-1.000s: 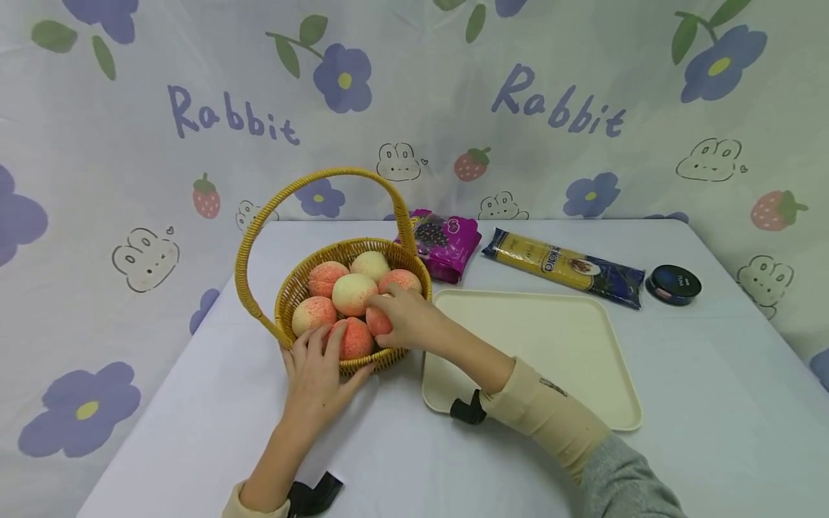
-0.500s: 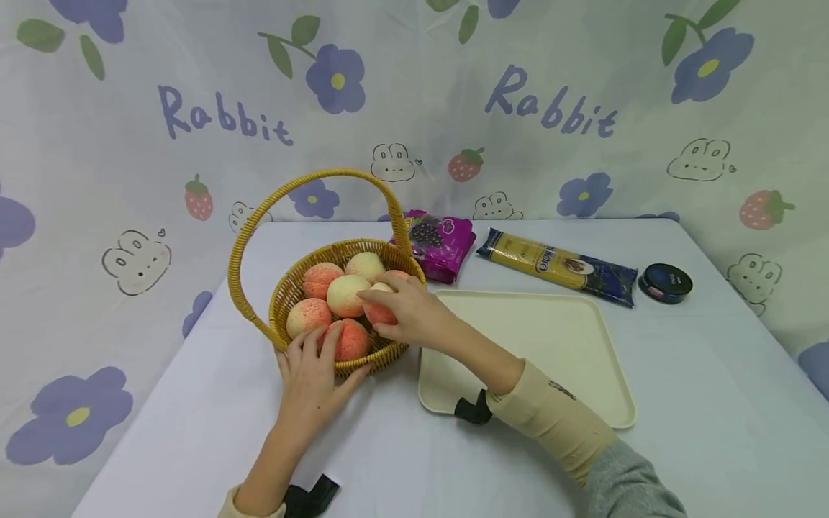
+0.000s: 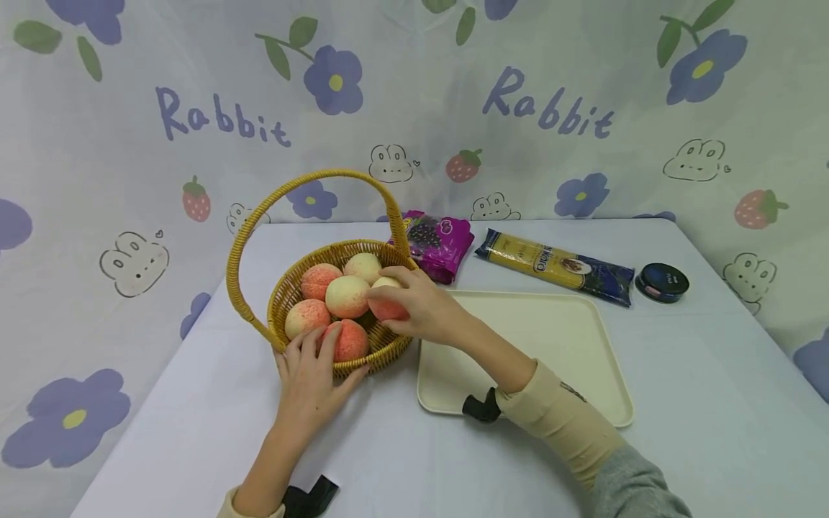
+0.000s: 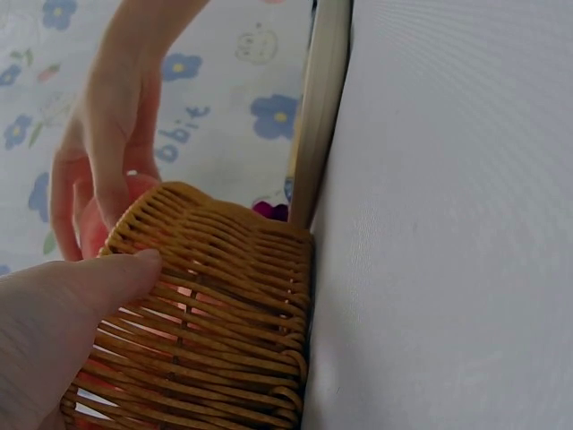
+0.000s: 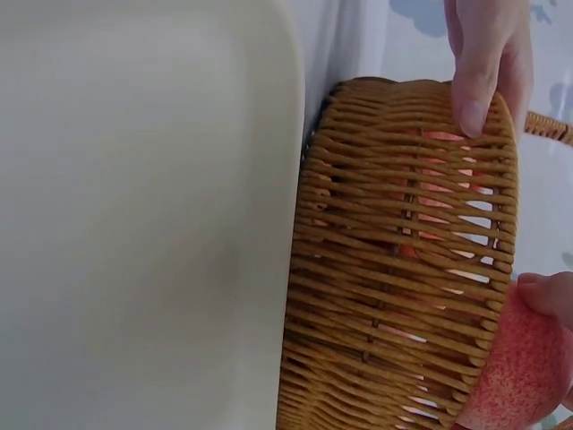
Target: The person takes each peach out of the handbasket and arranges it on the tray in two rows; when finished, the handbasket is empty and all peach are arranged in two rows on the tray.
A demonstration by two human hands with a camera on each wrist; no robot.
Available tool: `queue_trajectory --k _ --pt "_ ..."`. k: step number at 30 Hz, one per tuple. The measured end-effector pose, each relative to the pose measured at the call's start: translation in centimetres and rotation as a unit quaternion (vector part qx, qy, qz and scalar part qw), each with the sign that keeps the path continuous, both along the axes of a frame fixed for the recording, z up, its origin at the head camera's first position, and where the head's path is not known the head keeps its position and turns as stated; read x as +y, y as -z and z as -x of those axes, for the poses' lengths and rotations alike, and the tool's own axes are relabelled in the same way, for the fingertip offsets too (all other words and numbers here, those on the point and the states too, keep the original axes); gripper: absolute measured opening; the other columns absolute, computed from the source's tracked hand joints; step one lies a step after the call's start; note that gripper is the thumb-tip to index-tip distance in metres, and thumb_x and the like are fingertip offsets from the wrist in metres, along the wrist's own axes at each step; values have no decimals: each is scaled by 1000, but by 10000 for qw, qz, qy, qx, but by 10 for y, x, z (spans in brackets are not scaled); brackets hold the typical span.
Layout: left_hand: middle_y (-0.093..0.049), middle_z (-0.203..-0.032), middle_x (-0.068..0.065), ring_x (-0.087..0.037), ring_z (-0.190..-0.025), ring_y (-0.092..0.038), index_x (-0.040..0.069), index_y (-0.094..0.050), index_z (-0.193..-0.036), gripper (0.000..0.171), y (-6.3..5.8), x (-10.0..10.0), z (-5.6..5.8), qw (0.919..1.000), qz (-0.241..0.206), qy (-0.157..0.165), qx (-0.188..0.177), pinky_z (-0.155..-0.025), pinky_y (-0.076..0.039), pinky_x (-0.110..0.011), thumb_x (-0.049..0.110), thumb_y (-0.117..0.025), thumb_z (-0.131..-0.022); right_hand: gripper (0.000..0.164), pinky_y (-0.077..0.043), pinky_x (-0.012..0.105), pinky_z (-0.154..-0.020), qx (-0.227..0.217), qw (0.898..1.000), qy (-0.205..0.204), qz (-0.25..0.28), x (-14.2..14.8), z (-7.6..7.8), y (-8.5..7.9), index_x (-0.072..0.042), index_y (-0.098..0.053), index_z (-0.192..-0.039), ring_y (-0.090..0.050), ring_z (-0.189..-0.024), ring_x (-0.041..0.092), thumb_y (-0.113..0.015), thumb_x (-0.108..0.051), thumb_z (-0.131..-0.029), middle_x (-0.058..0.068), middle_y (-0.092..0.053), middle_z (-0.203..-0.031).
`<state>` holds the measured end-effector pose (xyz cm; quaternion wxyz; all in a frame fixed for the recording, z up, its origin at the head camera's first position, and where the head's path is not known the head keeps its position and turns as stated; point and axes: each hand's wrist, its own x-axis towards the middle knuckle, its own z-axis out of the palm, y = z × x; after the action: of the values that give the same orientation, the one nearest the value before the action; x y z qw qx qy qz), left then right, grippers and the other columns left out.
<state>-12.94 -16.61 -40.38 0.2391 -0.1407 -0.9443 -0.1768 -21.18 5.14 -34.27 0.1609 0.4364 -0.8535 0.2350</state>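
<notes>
A yellow-brown wicker basket [image 3: 391,352] with a tall arched handle holds several pink and cream peaches [image 3: 347,296]. My left hand [image 3: 309,381] grips its near rim, the fingers over the edge beside the front peach [image 3: 351,340]. In the left wrist view the thumb lies against the outside of the weave [image 4: 215,305]. At the basket's right side, my right hand [image 3: 427,308] holds a pink peach [image 3: 388,308] between thumb and fingers, just above the rim. That same peach [image 5: 519,367] shows beside the basket wall in the right wrist view, with the fingers partly out of frame.
A cream tray [image 3: 537,345] lies right of the basket, partly under my right forearm. Behind stand a purple grape-print bag [image 3: 440,244], a long yellow and blue packet [image 3: 553,266] and a round dark tin [image 3: 662,282]. A patterned curtain hangs behind the white table.
My right hand has lifted the peach from its spot in the basket and moved slightly right with it, uncovering the basket floor. My left hand keeps its grip on the rim.
</notes>
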Motion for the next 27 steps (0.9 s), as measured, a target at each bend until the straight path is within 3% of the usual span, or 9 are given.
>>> queue_trajectory --k 5,16,27 --pt "-45 -119 -21 -43 -113 -34 8 -47 -127 76 0 0 0 10000 4 28 -9 -94 -11 -67 48 -74 -69 40 -45 32 -83 -48 9996 207 158 9 -2 -2 -22 -61 -116 -47 -106 24 -72 -20 -78 6 -47 -129" --pt "-45 -120 -21 -42 -113 -33 9 -47 -128 76 0 0 1 10000 -44 27 -56 -95 -9 -67 48 -74 -69 41 -46 37 -83 23 9981 523 326 37 -5 -7 -22 -62 -115 -47 -110 28 -71 -17 -76 10 -46 -131" --pt "-44 -120 -20 -42 -113 -33 9 -46 -129 76 2 -1 2 10000 -21 42 -55 -92 -14 -65 48 -74 -69 43 -49 40 -79 -249 9929 1154 -171 76 -7 0 -26 -59 -120 -45 -114 27 -69 -21 -79 5 -46 -132"
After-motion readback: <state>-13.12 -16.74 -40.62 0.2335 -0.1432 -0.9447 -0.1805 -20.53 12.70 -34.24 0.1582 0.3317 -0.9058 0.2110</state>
